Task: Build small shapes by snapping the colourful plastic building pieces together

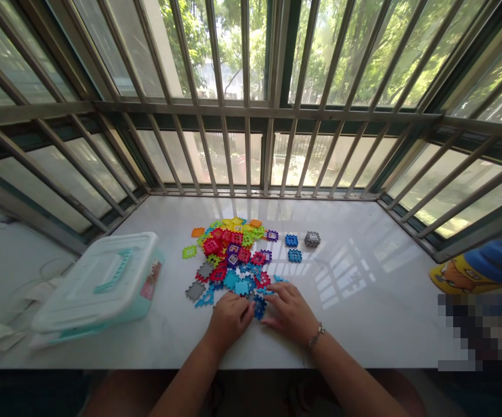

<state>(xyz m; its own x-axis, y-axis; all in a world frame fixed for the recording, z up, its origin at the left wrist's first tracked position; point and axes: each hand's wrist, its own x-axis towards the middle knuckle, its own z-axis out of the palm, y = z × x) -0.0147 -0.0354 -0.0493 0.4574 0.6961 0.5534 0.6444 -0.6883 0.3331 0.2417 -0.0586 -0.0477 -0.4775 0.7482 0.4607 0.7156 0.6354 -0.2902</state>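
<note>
A pile of colourful plastic interlocking tiles (242, 286) lies on the white tabletop, some with window patterns. At its near edge, my left hand (231, 318) is curled with the fingers closed; anything in them is hidden. A dark blue tile (259, 307) sits between my two hands, close to the left thumb. My right hand (292, 313), with a bracelet on its wrist, has its fingers apart at the right side of that tile and holds nothing I can see. To the right lie two separate blue tiles (291, 240) and a grey stack of tiles (312, 239).
On the left stands a pale box (146, 307) with a white lid and a turquoise handle. A yellow cup with a blue lid (468, 272) is at the far right, beside a blurred-out patch. Barred windows (268, 110) enclose the white table (355, 336).
</note>
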